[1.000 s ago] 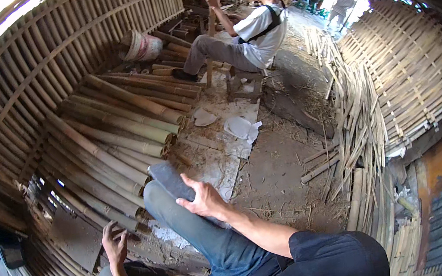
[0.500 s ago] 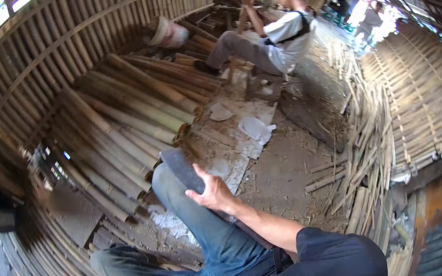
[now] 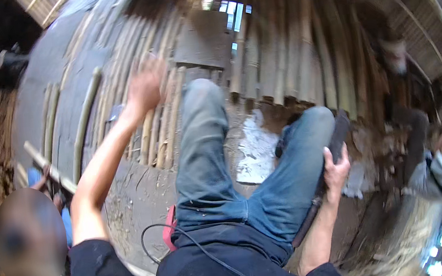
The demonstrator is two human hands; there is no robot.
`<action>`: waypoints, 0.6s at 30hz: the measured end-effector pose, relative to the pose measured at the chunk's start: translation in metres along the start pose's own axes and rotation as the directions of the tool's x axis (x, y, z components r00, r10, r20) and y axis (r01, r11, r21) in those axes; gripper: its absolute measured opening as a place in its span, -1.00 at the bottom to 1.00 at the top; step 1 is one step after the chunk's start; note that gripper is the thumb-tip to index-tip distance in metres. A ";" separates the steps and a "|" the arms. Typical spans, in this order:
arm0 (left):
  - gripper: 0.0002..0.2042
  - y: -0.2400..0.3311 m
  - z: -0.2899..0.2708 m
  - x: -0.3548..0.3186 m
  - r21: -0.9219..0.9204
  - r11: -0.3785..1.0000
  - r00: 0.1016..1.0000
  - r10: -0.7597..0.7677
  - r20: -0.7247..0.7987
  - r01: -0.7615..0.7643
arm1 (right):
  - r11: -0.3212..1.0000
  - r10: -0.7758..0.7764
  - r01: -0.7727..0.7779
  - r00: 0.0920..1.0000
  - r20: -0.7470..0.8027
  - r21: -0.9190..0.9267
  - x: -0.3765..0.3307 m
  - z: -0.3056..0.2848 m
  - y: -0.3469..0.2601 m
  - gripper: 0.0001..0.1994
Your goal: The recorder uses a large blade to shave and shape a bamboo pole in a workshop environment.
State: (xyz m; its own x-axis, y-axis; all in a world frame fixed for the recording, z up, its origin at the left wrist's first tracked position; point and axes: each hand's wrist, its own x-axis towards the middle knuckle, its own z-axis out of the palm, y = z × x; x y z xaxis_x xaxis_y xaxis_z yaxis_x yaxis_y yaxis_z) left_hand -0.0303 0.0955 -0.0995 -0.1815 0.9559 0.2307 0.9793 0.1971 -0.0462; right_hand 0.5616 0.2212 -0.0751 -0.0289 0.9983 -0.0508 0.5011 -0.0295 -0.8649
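The right hand [image 3: 336, 171] pinched a dark bar [image 3: 339, 133] beside the thigh [image 3: 292, 168]; a loosened grip could have dropped it. The left hand [image 3: 147, 85] was too blurred to tell.

The right hand [image 3: 337, 171] grips a dark tool [image 3: 339, 134], left hand [image 3: 146, 85] near bamboo [image 3: 174, 123].

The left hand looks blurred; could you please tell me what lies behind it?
Behind the left hand, slender bamboo poles lie side by side, showing on both sides of it. The stretch directly behind is covered, and blur hides whether the hand touches them.
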 end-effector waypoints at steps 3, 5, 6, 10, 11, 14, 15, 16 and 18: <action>-0.28 -0.022 -0.083 0.063 -0.270 0.572 0.628 -0.745 0.226 0.775 | 1.000 -0.023 0.022 0.999 0.036 0.013 0.004 -0.004 0.010 -0.24; -0.37 -0.019 -0.065 0.042 -0.340 0.935 0.802 -0.276 -0.529 0.098 | 1.000 -0.023 0.023 0.999 0.042 0.011 0.005 0.006 0.013 -0.24; -0.37 0.038 -0.065 0.029 -0.391 0.920 0.833 -0.231 -0.503 0.020 | 1.000 -0.009 0.010 1.000 0.026 -0.026 0.003 0.000 0.019 -0.25; -0.44 0.209 -0.053 -0.112 -0.584 0.719 0.828 0.545 0.136 -0.377 | 1.000 -0.012 0.014 0.998 0.056 -0.026 0.003 -0.002 0.015 -0.26; -0.44 0.244 -0.063 -0.109 -0.459 0.620 0.173 0.694 0.699 -0.636 | 0.998 -0.014 0.019 0.997 0.076 -0.066 0.001 -0.006 0.008 -0.25; -0.42 0.185 -0.055 -0.083 -0.555 0.746 0.803 0.557 0.215 -0.369 | 0.992 -0.058 0.062 0.997 0.040 -0.106 -0.001 0.000 0.008 -0.24; -0.38 0.155 -0.047 -0.061 -0.567 0.754 0.904 0.426 0.036 -0.332 | 0.992 -0.057 0.061 0.998 0.040 -0.113 -0.005 -0.002 0.004 -0.24; -0.34 0.134 -0.052 -0.038 -0.474 0.817 0.918 0.395 0.044 -0.328 | 0.995 -0.032 0.035 0.999 0.036 -0.091 -0.006 -0.002 -0.003 -0.23; -0.24 0.111 -0.042 -0.013 -0.303 0.930 0.972 0.233 0.040 -0.210 | 0.998 -0.019 0.021 0.999 0.036 -0.054 -0.005 0.001 -0.020 -0.22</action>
State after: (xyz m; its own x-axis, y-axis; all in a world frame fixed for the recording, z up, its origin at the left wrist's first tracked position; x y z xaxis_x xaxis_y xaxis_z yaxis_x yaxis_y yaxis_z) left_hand 0.0845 0.0953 -0.0666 0.0482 0.9835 0.1746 0.9756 -0.0838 0.2028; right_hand 0.5504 0.2164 -0.0580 -0.0697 0.9962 -0.0523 0.5461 -0.0057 -0.8377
